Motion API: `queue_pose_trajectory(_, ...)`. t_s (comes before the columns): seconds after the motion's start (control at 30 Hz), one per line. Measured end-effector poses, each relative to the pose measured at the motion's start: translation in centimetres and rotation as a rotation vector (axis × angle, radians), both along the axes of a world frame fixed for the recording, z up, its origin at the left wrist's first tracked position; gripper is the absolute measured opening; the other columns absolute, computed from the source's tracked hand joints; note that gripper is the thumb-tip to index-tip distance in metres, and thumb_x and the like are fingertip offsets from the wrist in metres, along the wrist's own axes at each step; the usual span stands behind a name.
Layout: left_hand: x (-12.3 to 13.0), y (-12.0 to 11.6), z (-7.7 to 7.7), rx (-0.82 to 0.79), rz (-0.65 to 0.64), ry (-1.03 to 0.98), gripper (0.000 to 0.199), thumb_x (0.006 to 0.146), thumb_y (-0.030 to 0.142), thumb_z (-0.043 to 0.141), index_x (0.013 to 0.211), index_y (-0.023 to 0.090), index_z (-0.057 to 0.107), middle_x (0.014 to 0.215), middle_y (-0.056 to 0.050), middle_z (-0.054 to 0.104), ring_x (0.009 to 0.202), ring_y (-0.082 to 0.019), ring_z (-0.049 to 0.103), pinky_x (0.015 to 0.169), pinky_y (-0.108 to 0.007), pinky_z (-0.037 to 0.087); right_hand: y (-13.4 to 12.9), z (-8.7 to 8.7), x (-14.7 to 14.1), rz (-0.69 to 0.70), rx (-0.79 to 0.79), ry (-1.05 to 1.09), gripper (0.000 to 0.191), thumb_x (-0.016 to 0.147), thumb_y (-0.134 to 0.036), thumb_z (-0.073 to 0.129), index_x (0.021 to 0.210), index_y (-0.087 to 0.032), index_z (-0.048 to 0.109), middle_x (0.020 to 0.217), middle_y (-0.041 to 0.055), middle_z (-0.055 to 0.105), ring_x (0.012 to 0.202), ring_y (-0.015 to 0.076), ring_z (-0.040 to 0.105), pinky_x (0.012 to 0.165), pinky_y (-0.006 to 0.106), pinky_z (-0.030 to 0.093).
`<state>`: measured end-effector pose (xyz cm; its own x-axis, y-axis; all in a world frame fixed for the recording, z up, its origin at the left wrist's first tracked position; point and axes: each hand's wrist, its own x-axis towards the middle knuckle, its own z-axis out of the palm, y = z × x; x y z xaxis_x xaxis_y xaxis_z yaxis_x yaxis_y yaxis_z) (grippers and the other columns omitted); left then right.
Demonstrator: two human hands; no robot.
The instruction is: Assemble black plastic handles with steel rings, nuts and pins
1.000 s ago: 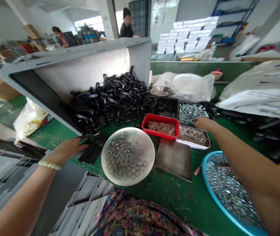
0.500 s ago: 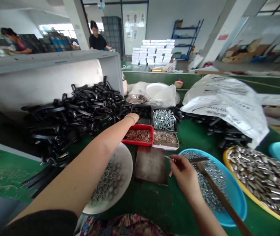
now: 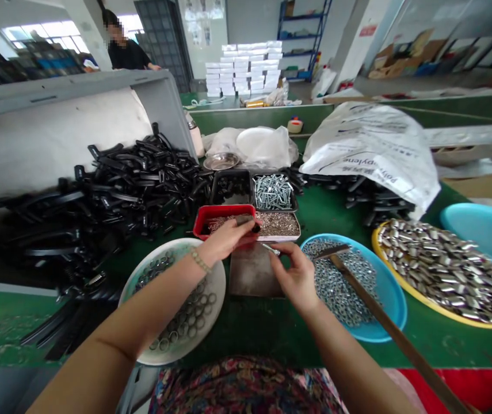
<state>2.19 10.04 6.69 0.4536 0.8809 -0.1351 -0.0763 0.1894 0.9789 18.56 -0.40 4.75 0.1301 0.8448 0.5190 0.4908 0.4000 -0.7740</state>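
Observation:
My left hand (image 3: pixel 224 238) is closed on a small black part (image 3: pixel 255 227), over the front edge of the red tray (image 3: pixel 201 217). My right hand (image 3: pixel 296 276) pinches a silver bolt (image 3: pixel 270 249) between thumb and fingertips, its shank pointing left toward that black part. The two pieces are apart. Under them lies a flat dark metal plate (image 3: pixel 254 279) on the green table. Thin copper-coloured pins fill the red tray. Behind it stand a black tray of small black parts (image 3: pixel 231 187) and a tray of silver bolts (image 3: pixel 273 192).
A white basin of metal rings (image 3: pixel 131 322) sits left, a blue basin of nuts (image 3: pixel 403 299) right, with a hammer (image 3: pixel 370 302) across it. Beyond is a yellow basin of metal sleeves (image 3: pixel 384 276). Black handles (image 3: pixel 142 178) spill from a grey crate (image 3: pixel 176 109). A person (image 3: pixel 127 49) stands behind.
My left hand has come back from the black tray toward the plate, now with a black part in its fingers. My right hand has moved slightly left, the bolt still in its pinch.

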Motion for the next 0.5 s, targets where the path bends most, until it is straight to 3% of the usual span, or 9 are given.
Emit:
queue_pose_trajectory(0.07,0.4,-3.8,-0.5,-0.193,-0.017,-0.224,0.032,0.074,0.033,0.070,0.098,0.014,0.066,0.098,-0.007,0.067,0.085,-0.014,0.062,0.085,-0.031,0.049,0.0,-0.2,-0.8,-0.010,0.035,-0.045,0.013,0.082,-0.023,0.057,0.094,-0.027,0.057,0.084,0.0026,0.066,0.076,0.0185,0.062,0.071,0.034,0.051)
queue_pose_trajectory(0.17,0.6,-7.1,-0.9,-0.291,0.057,-0.339,0.028,0.070,0.025,0.074,0.096,0.015,0.067,0.094,-0.005,0.068,0.084,-0.013,0.062,0.087,-0.029,0.047,-0.5,-0.9,-1.0,-0.042,0.088,-0.141,0.015,0.081,-0.021,0.057,0.095,-0.027,0.057,0.083,0.0034,0.065,0.073,0.0192,0.062,0.069,0.035,0.051)
queue_pose_trajectory(0.33,0.4,-9.1,-0.6,-0.088,0.017,-0.298,0.042,0.067,0.019,0.075,0.108,0.017,0.063,0.105,-0.006,0.066,0.098,-0.018,0.060,0.093,-0.033,0.043,-1.4,-1.9,-0.6,0.124,0.122,-0.269,0.027,0.081,-0.018,0.058,0.106,-0.028,0.061,0.093,0.0071,0.063,0.087,0.0224,0.060,0.078,0.040,0.050)
queue_pose_trajectory(0.43,-0.5,-10.1,-0.3,-0.036,0.015,-0.207,0.040,0.074,0.024,0.070,0.112,0.018,0.060,0.098,-0.006,0.067,0.089,-0.017,0.063,0.088,-0.034,0.047,-2.1,-2.1,-0.7,0.241,-0.057,0.023,0.050,0.079,-0.025,0.063,0.126,-0.029,0.048,0.105,0.0076,0.057,0.090,0.0205,0.059,0.080,0.039,0.050)
queue_pose_trajectory(0.5,-1.2,-10.8,-0.5,-0.099,-0.034,-0.161,0.035,0.079,0.031,0.064,0.110,0.017,0.060,0.086,-0.005,0.067,0.074,-0.014,0.064,0.077,-0.031,0.050,-2.6,-2.3,-1.0,0.338,-0.253,0.336,0.049,0.080,-0.034,0.063,0.126,-0.028,0.046,0.099,0.0055,0.057,0.079,0.0171,0.059,0.072,0.035,0.052)
